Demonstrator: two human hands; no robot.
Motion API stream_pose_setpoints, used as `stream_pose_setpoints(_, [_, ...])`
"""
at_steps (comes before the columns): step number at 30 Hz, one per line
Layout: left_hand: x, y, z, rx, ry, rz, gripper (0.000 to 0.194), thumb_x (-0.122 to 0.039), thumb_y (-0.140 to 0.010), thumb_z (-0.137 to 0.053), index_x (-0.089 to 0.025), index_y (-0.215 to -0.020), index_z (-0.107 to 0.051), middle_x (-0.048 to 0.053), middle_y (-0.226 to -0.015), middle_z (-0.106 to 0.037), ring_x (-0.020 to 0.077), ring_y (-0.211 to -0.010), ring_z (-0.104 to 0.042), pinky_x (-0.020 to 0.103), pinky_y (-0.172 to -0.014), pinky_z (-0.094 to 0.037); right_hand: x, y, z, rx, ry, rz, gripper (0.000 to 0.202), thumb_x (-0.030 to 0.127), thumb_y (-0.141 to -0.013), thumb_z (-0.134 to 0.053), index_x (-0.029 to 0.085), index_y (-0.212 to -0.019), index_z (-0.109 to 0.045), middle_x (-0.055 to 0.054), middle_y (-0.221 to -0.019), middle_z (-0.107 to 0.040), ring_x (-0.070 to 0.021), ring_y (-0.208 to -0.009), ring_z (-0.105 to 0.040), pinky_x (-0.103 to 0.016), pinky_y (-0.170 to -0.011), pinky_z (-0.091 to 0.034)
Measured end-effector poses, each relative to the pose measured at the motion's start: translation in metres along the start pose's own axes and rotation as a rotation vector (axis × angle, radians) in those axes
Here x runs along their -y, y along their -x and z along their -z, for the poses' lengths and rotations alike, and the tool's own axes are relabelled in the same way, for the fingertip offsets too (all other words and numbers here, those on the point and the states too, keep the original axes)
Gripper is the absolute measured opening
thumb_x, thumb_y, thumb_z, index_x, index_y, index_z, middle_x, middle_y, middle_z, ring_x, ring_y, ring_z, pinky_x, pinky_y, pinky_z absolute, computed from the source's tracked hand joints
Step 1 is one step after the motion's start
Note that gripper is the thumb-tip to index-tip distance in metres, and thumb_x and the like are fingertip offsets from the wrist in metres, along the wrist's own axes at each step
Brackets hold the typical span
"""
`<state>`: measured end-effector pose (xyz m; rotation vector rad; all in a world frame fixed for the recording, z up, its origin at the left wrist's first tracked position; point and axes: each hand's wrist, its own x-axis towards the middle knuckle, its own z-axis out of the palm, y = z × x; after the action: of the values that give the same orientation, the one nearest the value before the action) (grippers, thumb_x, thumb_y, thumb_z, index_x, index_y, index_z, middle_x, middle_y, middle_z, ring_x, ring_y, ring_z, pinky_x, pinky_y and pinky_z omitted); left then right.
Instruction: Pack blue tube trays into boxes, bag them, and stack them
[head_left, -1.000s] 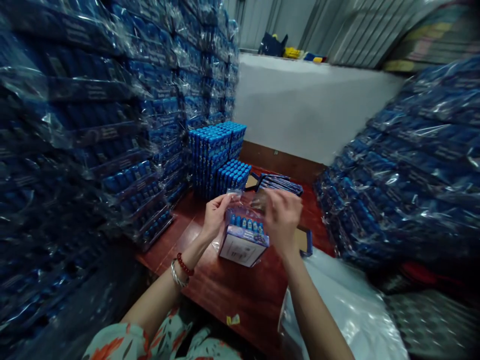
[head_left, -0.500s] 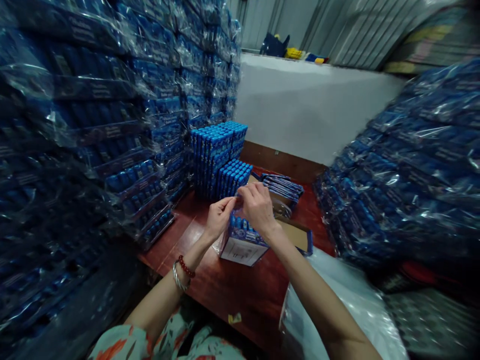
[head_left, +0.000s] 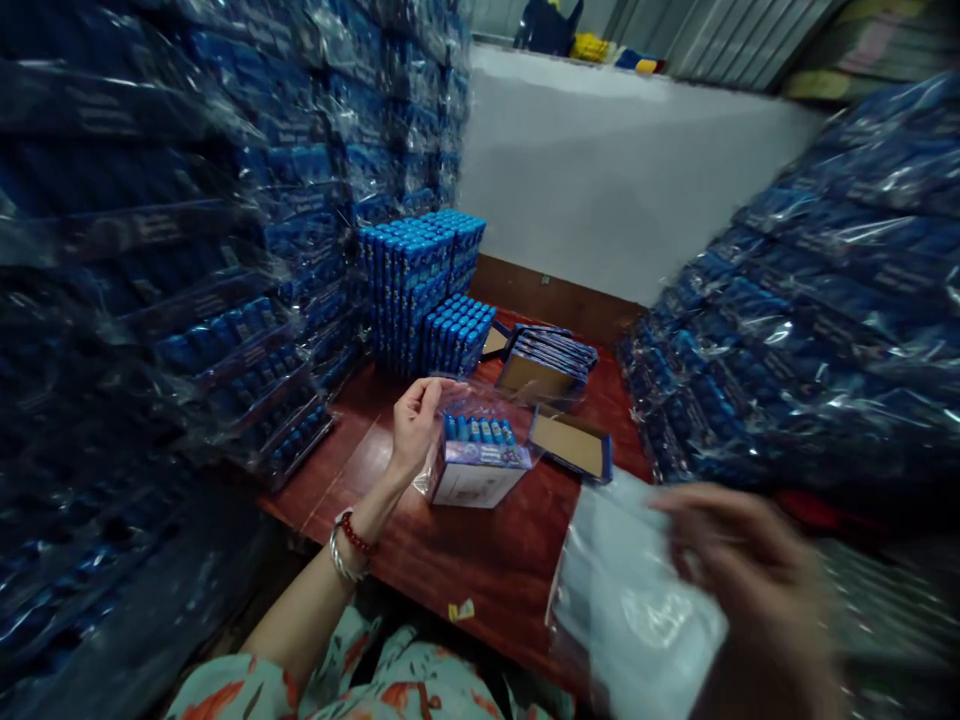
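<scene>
My left hand (head_left: 417, 425) pinches the top edge of a clear plastic bag (head_left: 469, 385). Inside the bag stands a purple-blue display box (head_left: 480, 478) holding a row of blue tubes (head_left: 480, 431), its pale printed side towards me. My right hand (head_left: 739, 545) is smeared by motion over a pile of flat clear plastic bags (head_left: 645, 600) at the table's right. Whether its fingers touch or hold a bag cannot be made out.
Blue tubes stand in stacked blocks (head_left: 420, 270) at the back left. Nested shallow trays (head_left: 551, 352) and a single open tray (head_left: 570, 445) lie behind the box. Tall film-wrapped stacks flank the red-brown table (head_left: 450, 560); a white wall (head_left: 585, 180) closes the back.
My right hand has left the bag's top and swung right to the pile of plastic bags. My left hand keeps its pinch and has moved slightly left. The view has tilted a little downward.
</scene>
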<state>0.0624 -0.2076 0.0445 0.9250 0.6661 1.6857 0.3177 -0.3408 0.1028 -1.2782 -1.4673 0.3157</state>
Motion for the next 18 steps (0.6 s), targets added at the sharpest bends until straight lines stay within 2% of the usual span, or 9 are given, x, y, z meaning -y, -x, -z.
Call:
stream_pose_setpoints(1, [-0.001,0.0,-0.002,-0.008,0.004,0.002,0.032,-0.045,-0.079,-0.064,-0.013,-0.082,-0.064,0.008,-0.084,-0.073,0.0199,-0.082,-0.07,0.033,-0.082,-0.053,0.0,0.012,-0.027,0.277,0.135,0.074,0.037,0.02,-0.078,-0.052,0.037,-0.109,-0.064,-0.003,-0.102,-0.069,-0.0187,-0.065,-0.064,-0.028,-0.041,-0.047])
stream_pose_setpoints(3, [-0.003,0.002,-0.005,-0.008,-0.005,0.0,0.032,-0.045,-0.079,-0.063,-0.014,-0.082,-0.063,0.008,-0.084,-0.073,0.0196,-0.082,-0.07,0.033,-0.082,-0.053,-0.006,0.026,-0.082,0.49,0.449,0.231,0.064,0.007,-0.076,-0.042,0.034,-0.135,-0.044,-0.004,-0.137,-0.051,-0.0166,-0.073,-0.066,-0.028,-0.054,-0.054])
stream_pose_setpoints(4, [-0.004,0.004,-0.005,0.002,-0.019,-0.001,0.031,-0.045,-0.08,-0.063,-0.014,-0.082,-0.063,0.008,-0.085,-0.073,0.0194,-0.082,-0.069,0.032,-0.082,-0.052,-0.011,0.028,-0.106,0.55,0.609,0.268,0.075,0.002,-0.072,-0.04,0.033,-0.14,-0.036,-0.005,-0.143,-0.043,-0.0149,-0.07,-0.066,-0.026,-0.052,-0.054])
stream_pose_setpoints(7, [-0.006,0.015,-0.005,0.045,-0.076,0.0,0.029,-0.042,-0.084,-0.058,-0.014,-0.083,-0.063,0.007,-0.084,-0.072,0.0189,-0.082,-0.069,0.031,-0.082,-0.052,-0.026,0.025,-0.154,0.519,0.923,0.235,0.082,-0.003,-0.07,-0.038,0.031,-0.144,-0.028,-0.01,-0.146,-0.037,-0.0139,-0.06,-0.065,-0.024,-0.043,-0.05])
stream_pose_setpoints(10, [-0.001,0.037,0.0,0.087,-0.202,-0.006,0.027,-0.039,-0.088,-0.054,-0.014,-0.082,-0.065,0.006,-0.083,-0.072,0.0178,-0.081,-0.068,0.028,-0.079,-0.051,-0.032,0.02,-0.171,0.458,0.971,0.15,0.068,0.001,-0.079,-0.04,0.027,-0.141,-0.034,-0.015,-0.145,-0.038,-0.015,-0.058,-0.065,-0.027,-0.043,-0.05])
stream_pose_setpoints(13, [0.01,0.063,0.01,0.141,-0.388,-0.03,0.03,-0.037,-0.091,-0.05,-0.015,-0.085,-0.068,0.006,-0.086,-0.072,0.0162,-0.079,-0.066,0.024,-0.073,-0.05,-0.036,0.016,-0.17,0.44,0.86,0.086,0.063,0.005,-0.081,-0.042,0.024,-0.141,-0.035,-0.017,-0.143,-0.04,-0.0175,-0.064,-0.067,-0.028,-0.049,-0.052])
stream_pose_setpoints(16, [0.022,0.082,0.021,0.308,-0.525,-0.093,0.031,-0.032,-0.094,-0.042,-0.017,-0.095,-0.069,0.006,-0.093,-0.072,0.016,-0.083,-0.066,0.025,-0.076,-0.05,-0.046,0.012,-0.163,0.461,0.529,0.091,0.066,0.006,-0.077,-0.044,0.023,-0.14,-0.037,-0.014,-0.144,-0.04,-0.0202,-0.084,-0.067,-0.03,-0.065,-0.054])
stream_pose_setpoints(18, [0.027,0.088,0.026,0.43,-0.584,-0.185,0.031,-0.026,-0.095,-0.039,-0.018,-0.099,-0.069,0.006,-0.097,-0.071,0.0168,-0.093,-0.065,0.027,-0.085,-0.049,-0.057,0.011,-0.157,0.441,0.212,0.108,0.06,0.01,-0.074,-0.044,0.022,-0.132,-0.048,-0.011,-0.141,-0.045,-0.0209,-0.098,-0.063,-0.033,-0.078,-0.053])
